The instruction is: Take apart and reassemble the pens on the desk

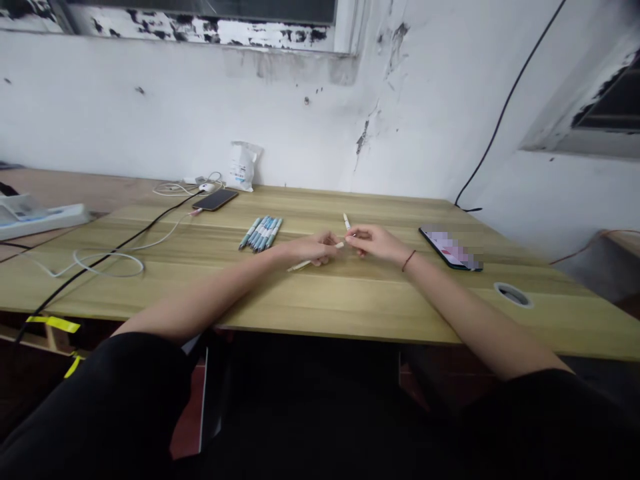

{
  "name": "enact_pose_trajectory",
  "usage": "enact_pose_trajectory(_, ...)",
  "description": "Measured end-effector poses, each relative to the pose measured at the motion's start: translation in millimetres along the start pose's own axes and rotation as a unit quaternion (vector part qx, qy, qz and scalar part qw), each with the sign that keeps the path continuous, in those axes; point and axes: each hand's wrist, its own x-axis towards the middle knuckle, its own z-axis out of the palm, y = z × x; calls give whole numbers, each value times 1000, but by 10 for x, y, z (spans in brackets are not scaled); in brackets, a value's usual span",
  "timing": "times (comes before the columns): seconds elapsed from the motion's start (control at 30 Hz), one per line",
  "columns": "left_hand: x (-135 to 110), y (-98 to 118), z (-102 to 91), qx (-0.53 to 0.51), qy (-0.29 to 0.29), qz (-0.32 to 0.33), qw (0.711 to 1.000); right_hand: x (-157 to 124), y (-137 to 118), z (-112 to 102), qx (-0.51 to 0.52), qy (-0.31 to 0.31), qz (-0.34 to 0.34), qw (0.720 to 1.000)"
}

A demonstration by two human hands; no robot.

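Note:
Over the middle of the wooden table (325, 310), my left hand (321, 248) is closed around a slim cream-coloured pen (300, 265). One end of it sticks out below the fingers toward the left, and the other end points at my right hand. Just right of it, my right hand (371, 241) pinches a slim white pen-like piece (347, 221) that rises away from me between thumb and fingertips. The fingers hide its lower end. A small gap separates the two hands. Left of them lies a row of several light blue pens (261, 233), side by side.
A dark phone (216, 199) with a white cable (163, 235) lies back left, near a white plastic packet (243, 167) against the wall. A black cable (115, 250) crosses the left side. Another phone (450, 248) and a round cable hole (514, 295) are at right.

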Motion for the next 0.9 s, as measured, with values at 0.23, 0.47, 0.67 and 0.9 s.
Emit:
enact_pose_trajectory(0.23, 64, 0, -19, -174, 16, -11, 985, 69, 35, -61, 34, 96, 66, 993)
enact_pose_trajectory(0.47, 72, -6, -41, -236, 15, -36, 971, 40, 62, -62, -48, -8, 128, 991)
enact_pose_trajectory(0.67, 50, 37, -16, -211, 21, -46, 976, -10, -26, -54, -114, -59, 124, 984)
enact_pose_trajectory(0.9, 83, -11, -58, -176, 4, -8, 984, -15, -32, -32, -117, -59, 121, 984)
